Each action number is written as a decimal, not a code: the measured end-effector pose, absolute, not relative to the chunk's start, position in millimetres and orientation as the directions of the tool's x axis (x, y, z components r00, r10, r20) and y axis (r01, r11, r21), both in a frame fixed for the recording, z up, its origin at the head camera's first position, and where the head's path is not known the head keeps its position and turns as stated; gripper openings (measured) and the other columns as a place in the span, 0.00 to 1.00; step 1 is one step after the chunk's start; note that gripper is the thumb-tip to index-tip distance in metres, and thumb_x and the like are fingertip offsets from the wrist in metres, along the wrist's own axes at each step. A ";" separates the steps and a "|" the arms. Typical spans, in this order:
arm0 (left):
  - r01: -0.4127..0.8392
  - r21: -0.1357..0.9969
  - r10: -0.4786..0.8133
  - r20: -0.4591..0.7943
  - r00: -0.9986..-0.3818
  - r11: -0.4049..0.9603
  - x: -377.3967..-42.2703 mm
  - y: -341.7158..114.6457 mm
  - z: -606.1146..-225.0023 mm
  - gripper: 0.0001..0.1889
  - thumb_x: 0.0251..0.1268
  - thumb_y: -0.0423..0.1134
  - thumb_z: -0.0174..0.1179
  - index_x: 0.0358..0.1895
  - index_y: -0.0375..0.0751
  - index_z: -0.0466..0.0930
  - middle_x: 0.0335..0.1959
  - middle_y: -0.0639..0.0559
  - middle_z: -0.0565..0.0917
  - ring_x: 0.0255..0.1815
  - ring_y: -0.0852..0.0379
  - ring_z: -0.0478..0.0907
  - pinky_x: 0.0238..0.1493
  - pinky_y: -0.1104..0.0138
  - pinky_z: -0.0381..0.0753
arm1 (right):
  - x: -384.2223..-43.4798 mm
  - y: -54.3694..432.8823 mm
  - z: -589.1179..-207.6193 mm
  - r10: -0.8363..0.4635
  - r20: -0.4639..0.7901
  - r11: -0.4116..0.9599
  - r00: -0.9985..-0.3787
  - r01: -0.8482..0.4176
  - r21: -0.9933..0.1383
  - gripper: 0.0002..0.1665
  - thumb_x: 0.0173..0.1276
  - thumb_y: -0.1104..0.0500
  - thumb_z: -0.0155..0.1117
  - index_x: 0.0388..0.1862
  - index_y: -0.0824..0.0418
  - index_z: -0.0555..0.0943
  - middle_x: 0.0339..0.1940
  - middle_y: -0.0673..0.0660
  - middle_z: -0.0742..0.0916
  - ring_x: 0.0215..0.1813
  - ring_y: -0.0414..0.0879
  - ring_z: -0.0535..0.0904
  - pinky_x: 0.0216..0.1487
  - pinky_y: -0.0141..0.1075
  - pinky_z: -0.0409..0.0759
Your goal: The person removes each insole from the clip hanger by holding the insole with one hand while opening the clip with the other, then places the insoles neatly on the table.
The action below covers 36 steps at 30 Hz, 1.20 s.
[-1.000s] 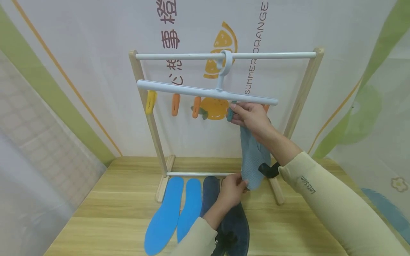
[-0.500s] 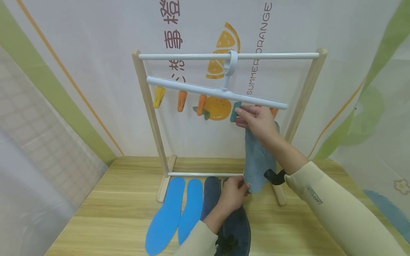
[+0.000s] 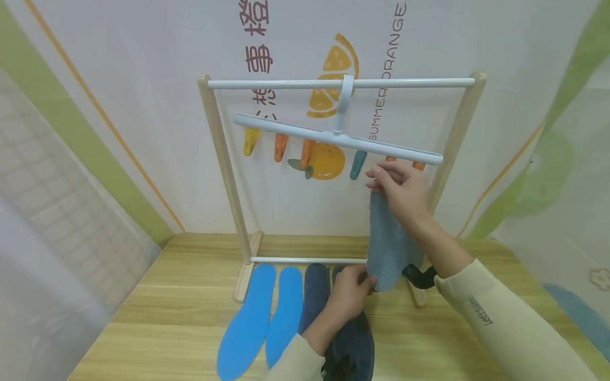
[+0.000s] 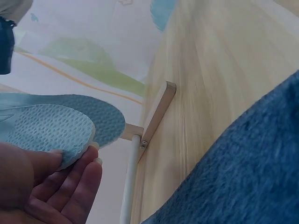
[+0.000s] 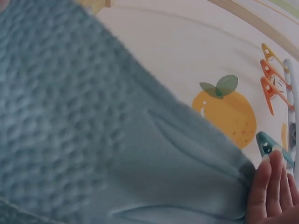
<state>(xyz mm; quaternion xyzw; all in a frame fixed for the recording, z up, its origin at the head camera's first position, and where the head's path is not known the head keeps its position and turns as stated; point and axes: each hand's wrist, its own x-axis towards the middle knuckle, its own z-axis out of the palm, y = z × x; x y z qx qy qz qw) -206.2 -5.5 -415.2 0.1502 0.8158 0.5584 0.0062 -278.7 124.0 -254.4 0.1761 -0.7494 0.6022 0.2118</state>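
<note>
A light blue insole (image 3: 385,248) with a dimpled surface stands upright below the right part of a white hanger (image 3: 333,138). My left hand (image 3: 351,291) pinches its lower end between thumb and fingers. At its narrow upper end my right hand (image 3: 405,190) holds it, with the thumb hidden in the right wrist view. The fingertips are close to a teal clip (image 3: 358,165), which hangs from the hanger beside the hand. Behind the held insole is a second light blue insole (image 4: 105,119); its upper end is covered by my right hand.
A wooden stand with a white top rail (image 3: 271,84) carries the hanger. Yellow (image 3: 250,142) and orange clips (image 3: 280,147) hang at left, more orange ones at right. Bright blue insoles (image 3: 248,323) and dark blue insoles (image 3: 316,291) lie on the wooden table (image 3: 157,317).
My right hand has come off the teal clip and moved slightly right and down. The hanger has turned and shifted right. The held insole and left hand have shifted a little right.
</note>
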 end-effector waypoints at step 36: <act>0.137 0.955 0.489 -0.010 -0.872 0.264 -177.5 -60.7 -384.2 0.17 0.80 0.36 0.51 0.65 0.35 0.74 0.53 0.39 0.86 0.48 0.48 0.87 0.47 0.57 0.89 | -243.0 168.4 -272.2 0.014 0.504 0.190 -0.863 -0.493 -0.849 0.28 0.80 0.53 0.56 0.71 0.68 0.72 0.66 0.70 0.81 0.56 0.32 0.84 0.58 0.23 0.82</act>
